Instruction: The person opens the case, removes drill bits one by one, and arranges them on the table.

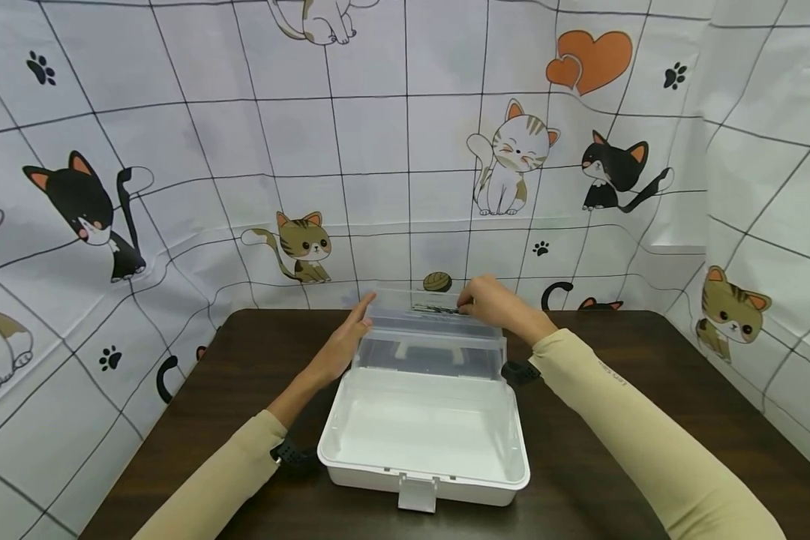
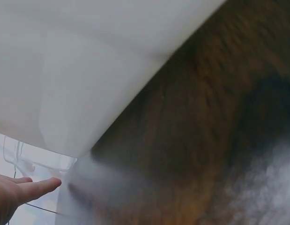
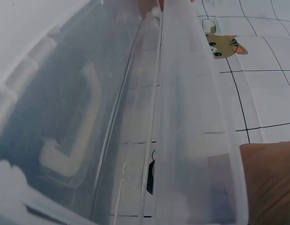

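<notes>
**Cat-print backdrop [image 1: 439,135], wood-grain worktop [image 1: 601,390], opened white storage box [image 1: 358,478]**

The left grip [image 1: 343,341] was released, straight fingers at the left edge of the tipped-back translucent lid [image 1: 439,354]. The right grip [image 1: 498,304] had bent fingers toward the lid's upper right, beside thin dark slivers [image 1: 435,308]; whether it pinched any could not be told. The white storage box sat between both grips, nearer the person, its front latch [image 1: 417,493] hanging free. Opening looked finished; work with the slivers seemed incomplete.

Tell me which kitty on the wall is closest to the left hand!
In the head view, it's the brown striped kitty just up and left of the left hand; every other kitty, even the other brown striped one, appears farther away.
</notes>
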Tool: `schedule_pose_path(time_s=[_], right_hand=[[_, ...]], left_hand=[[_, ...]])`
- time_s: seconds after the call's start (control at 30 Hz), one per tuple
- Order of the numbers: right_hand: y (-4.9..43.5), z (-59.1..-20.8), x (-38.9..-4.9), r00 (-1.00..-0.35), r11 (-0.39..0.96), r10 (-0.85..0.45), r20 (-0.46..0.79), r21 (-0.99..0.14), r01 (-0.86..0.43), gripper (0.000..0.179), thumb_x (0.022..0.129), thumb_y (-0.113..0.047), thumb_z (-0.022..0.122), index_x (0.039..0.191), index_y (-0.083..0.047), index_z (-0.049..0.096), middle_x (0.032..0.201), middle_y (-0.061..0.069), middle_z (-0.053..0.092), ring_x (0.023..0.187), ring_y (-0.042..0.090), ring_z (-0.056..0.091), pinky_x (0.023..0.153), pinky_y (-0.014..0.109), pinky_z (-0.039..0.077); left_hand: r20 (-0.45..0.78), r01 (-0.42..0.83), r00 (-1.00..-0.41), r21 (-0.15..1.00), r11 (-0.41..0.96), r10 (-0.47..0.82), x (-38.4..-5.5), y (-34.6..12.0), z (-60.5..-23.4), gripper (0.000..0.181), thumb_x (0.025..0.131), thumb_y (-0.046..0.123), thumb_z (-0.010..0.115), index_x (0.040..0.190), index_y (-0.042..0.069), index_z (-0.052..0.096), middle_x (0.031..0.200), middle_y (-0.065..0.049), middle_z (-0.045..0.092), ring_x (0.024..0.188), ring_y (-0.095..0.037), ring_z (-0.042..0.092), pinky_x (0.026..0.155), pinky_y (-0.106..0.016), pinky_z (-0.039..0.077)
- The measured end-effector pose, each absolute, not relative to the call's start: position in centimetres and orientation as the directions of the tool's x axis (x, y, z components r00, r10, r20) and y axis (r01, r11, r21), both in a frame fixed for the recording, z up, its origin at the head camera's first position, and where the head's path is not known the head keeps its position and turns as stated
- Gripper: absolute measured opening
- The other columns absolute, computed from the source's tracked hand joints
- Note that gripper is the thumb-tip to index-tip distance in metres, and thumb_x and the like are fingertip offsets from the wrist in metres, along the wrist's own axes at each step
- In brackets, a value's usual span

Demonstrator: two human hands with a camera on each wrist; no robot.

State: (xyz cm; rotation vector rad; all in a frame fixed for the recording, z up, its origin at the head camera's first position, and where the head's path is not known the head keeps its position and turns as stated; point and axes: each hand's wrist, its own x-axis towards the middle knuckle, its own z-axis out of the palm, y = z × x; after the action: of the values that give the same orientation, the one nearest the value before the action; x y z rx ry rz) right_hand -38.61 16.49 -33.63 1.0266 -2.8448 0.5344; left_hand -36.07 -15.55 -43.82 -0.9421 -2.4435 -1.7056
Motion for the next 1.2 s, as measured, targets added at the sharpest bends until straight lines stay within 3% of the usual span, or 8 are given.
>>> schedule_pose_path(time_s=[0.3,0.5,0.7,0.9,1.1,1.2], right_hand=[[16.9,-33.5,-38.4,-0.755,0.677,-0.619,0.215,-0.340,-0.652,0.011,0.094,0.005,0.069,0.100,0.006,0.078,0.097,0.016,0.074,0.084,0.027,0.070,0.075,0.043,0.056],[17.5,-33.5,-38.5,-0.749,0.661,-0.601,0.280,-0.353,-0.662,0.011,0.092,0.007,0.066,0.096,0.006,0.077,0.090,0.013,0.072,0.079,0.024,0.064,0.072,0.042,0.053],[18.0,-33.4,-37.9,-0.763,0.664,-0.562,0.320,-0.375,-0.646,0.011,0.095,0.005,0.063,0.099,0.008,0.073,0.093,0.013,0.067,0.084,0.027,0.062,0.075,0.044,0.052],[20.1,-33.3,-36.6,-0.809,0.700,-0.466,0.359,-0.409,-0.585,0.015,0.101,0.000,0.060,0.109,0.008,0.069,0.105,0.019,0.063,0.088,0.031,0.059,0.077,0.047,0.049],[23.5,-34.7,-35.9,-0.826,0.740,-0.318,0.466,-0.422,-0.523,0.015,0.102,-0.004,0.060,0.108,0.006,0.070,0.097,0.017,0.062,0.080,0.028,0.054,0.070,0.044,0.043],[25.8,-35.9,-35.7,-0.845,0.759,-0.227,0.485,-0.455,-0.465,0.016,0.103,-0.005,0.059,0.108,0.006,0.070,0.100,0.018,0.061,0.081,0.029,0.054,0.070,0.044,0.043]], left_hand=[[0.377,0.509,-0.810,0.832,0.220,0.449,-35.8,-15.4,-43.9,0.053,0.113,0.035,0.029,0.164,0.035,0.012,0.170,-0.001,0.004,0.150,-0.041,0.018,0.115,-0.064,0.014],[0.401,0.526,-0.796,0.829,0.190,0.453,-36.0,-15.3,-43.6,0.055,0.113,0.038,0.030,0.165,0.032,0.013,0.170,-0.002,0.005,0.151,-0.036,0.016,0.116,-0.062,0.013],[0.370,0.496,-0.820,0.840,0.219,0.437,-35.9,-15.4,-43.5,0.056,0.112,0.045,0.031,0.164,0.036,0.013,0.169,0.007,0.006,0.150,-0.032,0.022,0.117,-0.059,0.015],[0.366,0.496,-0.817,0.841,0.218,0.445,-36.1,-15.6,-43.8,0.055,0.113,0.038,0.031,0.165,0.032,0.012,0.169,0.005,0.006,0.149,-0.035,0.024,0.117,-0.059,0.018],[0.352,0.486,-0.828,0.838,0.248,0.436,-36.0,-15.9,-44.0,0.054,0.112,0.042,0.031,0.163,0.038,0.013,0.168,0.009,0.009,0.147,-0.035,0.029,0.115,-0.061,0.020],[0.351,0.487,-0.826,0.838,0.244,0.442,-36.1,-15.9,-43.9,0.055,0.112,0.042,0.030,0.164,0.037,0.012,0.169,0.005,0.007,0.149,-0.032,0.025,0.116,-0.059,0.018]])
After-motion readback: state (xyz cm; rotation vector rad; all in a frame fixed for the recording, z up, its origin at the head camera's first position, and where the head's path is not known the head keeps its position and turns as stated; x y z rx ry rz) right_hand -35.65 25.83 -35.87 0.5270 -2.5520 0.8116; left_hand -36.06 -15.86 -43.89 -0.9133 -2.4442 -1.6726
